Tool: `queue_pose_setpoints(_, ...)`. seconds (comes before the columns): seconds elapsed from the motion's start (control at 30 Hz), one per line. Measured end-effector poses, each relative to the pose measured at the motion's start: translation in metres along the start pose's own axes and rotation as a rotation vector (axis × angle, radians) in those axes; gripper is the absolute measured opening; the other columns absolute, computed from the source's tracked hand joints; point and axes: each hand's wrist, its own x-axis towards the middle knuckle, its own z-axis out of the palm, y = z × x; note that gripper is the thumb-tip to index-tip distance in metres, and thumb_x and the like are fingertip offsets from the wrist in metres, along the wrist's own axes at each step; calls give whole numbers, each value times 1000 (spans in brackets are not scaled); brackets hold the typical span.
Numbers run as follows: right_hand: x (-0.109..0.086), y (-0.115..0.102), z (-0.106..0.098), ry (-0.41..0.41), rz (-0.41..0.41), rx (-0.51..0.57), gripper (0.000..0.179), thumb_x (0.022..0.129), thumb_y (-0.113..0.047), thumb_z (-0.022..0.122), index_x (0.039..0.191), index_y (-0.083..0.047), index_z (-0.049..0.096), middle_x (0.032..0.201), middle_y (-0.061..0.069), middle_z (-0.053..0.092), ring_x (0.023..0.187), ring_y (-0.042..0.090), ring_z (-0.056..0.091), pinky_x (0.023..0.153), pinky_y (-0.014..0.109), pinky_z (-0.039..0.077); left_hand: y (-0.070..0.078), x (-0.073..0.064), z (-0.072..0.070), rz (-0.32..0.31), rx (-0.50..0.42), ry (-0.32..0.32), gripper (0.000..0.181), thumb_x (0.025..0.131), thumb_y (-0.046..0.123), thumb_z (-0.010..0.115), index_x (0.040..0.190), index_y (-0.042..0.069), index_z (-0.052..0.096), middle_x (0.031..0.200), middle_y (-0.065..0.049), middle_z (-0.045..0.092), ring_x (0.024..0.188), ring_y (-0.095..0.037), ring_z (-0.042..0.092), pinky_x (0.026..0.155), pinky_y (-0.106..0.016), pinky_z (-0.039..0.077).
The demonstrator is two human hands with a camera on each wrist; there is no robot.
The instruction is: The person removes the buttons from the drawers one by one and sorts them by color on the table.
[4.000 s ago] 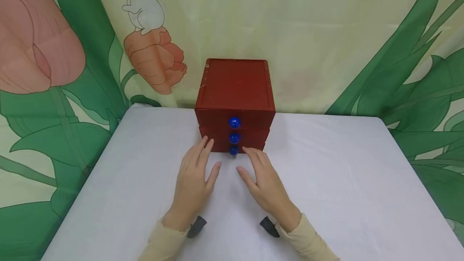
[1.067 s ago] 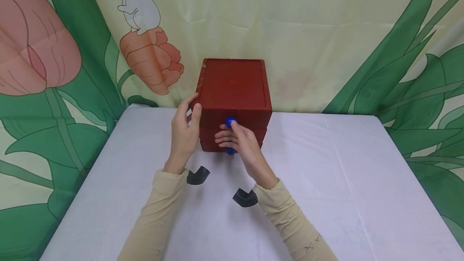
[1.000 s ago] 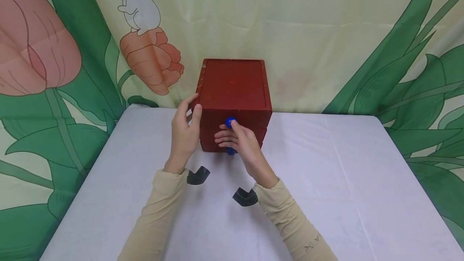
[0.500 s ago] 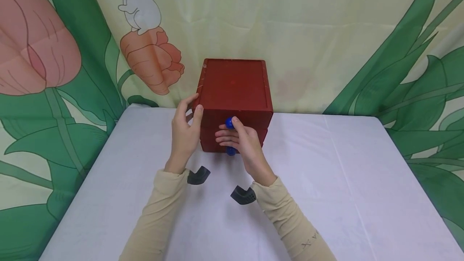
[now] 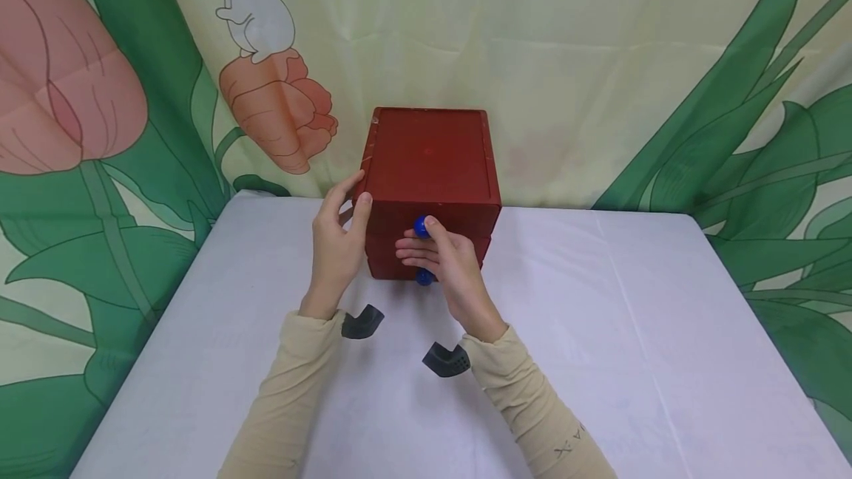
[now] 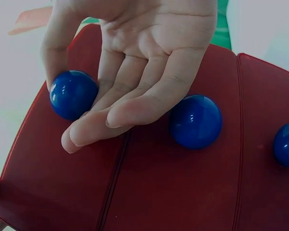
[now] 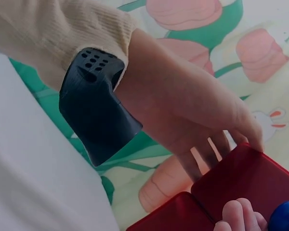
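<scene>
A small red drawer box (image 5: pixel 429 157) stands at the back middle of the table, its drawers flush with the front. My left hand (image 5: pixel 336 246) holds the box's left front corner, thumb on the front and fingers along the side. With thumb and forefinger my right hand (image 5: pixel 452 265) pinches the top blue knob (image 5: pixel 421 227); its other fingers extend below. In the left wrist view the middle knob (image 6: pixel 195 121) and bottom knob (image 6: pixel 286 144) show beside that hand. The right wrist view catches the left hand (image 7: pixel 192 96) at the box edge.
White cloth covers the table (image 5: pixel 566 353). A printed curtain (image 5: pixel 552 80) with leaves, a carrot and a rabbit hangs close behind the box. Black wrist mounts (image 5: pixel 362 321) jut from both sleeves.
Four seconds ago both hands hovered apart before the box; since then the left has taken its corner and the right the top knob. Over the last second almost nothing has moved.
</scene>
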Motion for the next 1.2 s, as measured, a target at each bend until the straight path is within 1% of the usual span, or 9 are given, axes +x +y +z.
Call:
queue_pose_setpoints(0.37, -4, 0, 0, 6, 22, 6, 47, 102, -38, 53, 106, 6, 68, 98, 16, 74, 88, 23, 74, 89, 35, 59, 2, 1, -3, -19, -11, -6, 42, 102, 24, 57, 142, 10, 55, 139, -8, 57, 123, -24, 55, 104, -48, 49)
queue_pose_setpoints(0.53, -7, -1, 1, 7, 25, 7, 46, 102, -37, 54, 107, 6, 68, 98, 16, 74, 88, 23, 74, 88, 35, 59, 2, 2, -3, -27, -19, -2, 41, 101, 23, 57, 140, 10, 56, 137, -8, 59, 123, -23, 56, 104, -47, 49)
queue_pose_setpoints(0.7, -8, 0, 1, 11, 37, 11, 46, 102, -37, 54, 108, 6, 68, 97, 15, 75, 87, 22, 74, 87, 34, 59, 4, 2, -3, -36, -35, 1, 41, 101, 24, 57, 140, 9, 57, 137, -8, 59, 122, -23, 57, 105, -47, 48)
queue_pose_setpoints(0.9, -11, 0, 1, 9, 32, 25, 46, 101, -36, 55, 107, 9, 68, 94, 14, 75, 83, 21, 74, 85, 33, 60, 4, 3, -5, -37, -39, 0, 41, 101, 24, 57, 140, 10, 57, 136, -8, 60, 120, -22, 56, 105, -47, 48)
queue_pose_setpoints(1.07, -15, 0, 1, 2, 32, 25, 46, 101, -35, 56, 108, 9, 67, 94, 14, 75, 83, 21, 74, 84, 33, 60, 3, 3, -6, -45, -54, -11, 40, 101, 23, 56, 140, 10, 57, 138, -7, 59, 122, -21, 56, 106, -47, 47)
queue_pose_setpoints(1.2, -17, 1, 1, -4, 36, 24, 45, 102, -35, 55, 107, 8, 68, 95, 15, 75, 85, 23, 74, 86, 34, 60, 2, 4, -7, -42, -72, -12, 40, 102, 22, 56, 140, 10, 58, 139, -6, 59, 124, -20, 56, 104, -47, 48)
